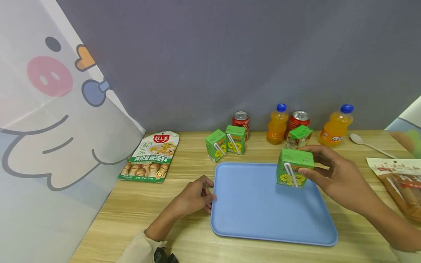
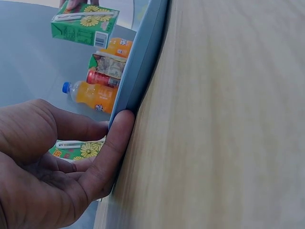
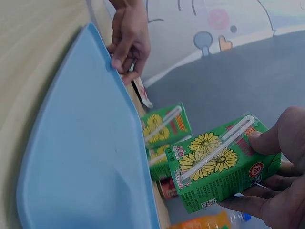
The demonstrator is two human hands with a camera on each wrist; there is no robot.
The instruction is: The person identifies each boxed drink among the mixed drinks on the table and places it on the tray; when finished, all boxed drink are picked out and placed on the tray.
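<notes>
My right hand [image 1: 342, 179] grips a green drink carton [image 1: 292, 174] with yellow flowers and a white straw on its side. In the right wrist view the carton [image 3: 214, 160] is tilted, thumb on one face and fingers along another. It is held above the right back part of a blue tray [image 1: 260, 208]. At the tray's left edge, my left hand [image 1: 194, 195] pinches the rim; the left wrist view shows the thumb and a finger on either side of the rim [image 2: 143, 62]. Nothing lies on the tray's visible surface.
Behind the tray stand two green cartons [image 1: 225, 143], a red can [image 1: 241, 120], two orange drink bottles [image 1: 277, 126], another can [image 1: 298, 118] and a brown-green carton [image 1: 298, 137]. A soup packet [image 1: 149, 157] lies left; a spoon [image 1: 371, 144] and a sausage pack [image 1: 401, 186] lie right.
</notes>
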